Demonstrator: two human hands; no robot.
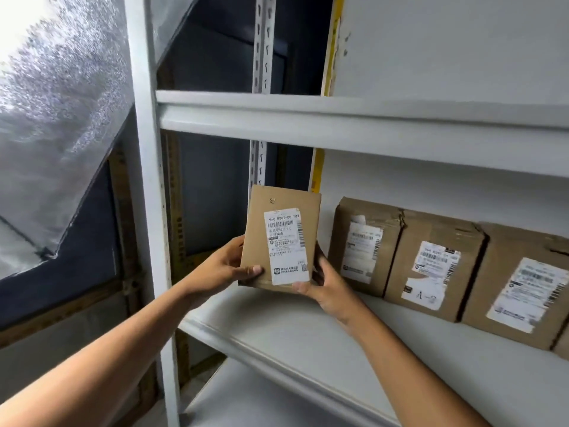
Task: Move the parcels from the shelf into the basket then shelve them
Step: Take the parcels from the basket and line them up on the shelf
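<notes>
**A:** Item in hand?

**B:** One flat brown cardboard parcel with a white printed shipping label, upright, label facing the camera. Left hand grips its lower left edge, thumb across the front. Right hand grips the lower right corner, thumb on the label, fingers curled behind. Its bottom edge sits at or just above the white metal shelf board; I cannot tell whether they touch.

**A:** Stock on that board?

**B:** Three brown cardboard boxes with white labels, side by side along the back, touching: nearest box, middle box, far box. The held parcel stands apart, left of the nearest.

**A:** Surroundings?

**B:** White upright post at left; silver foil sheet beyond it.
</notes>
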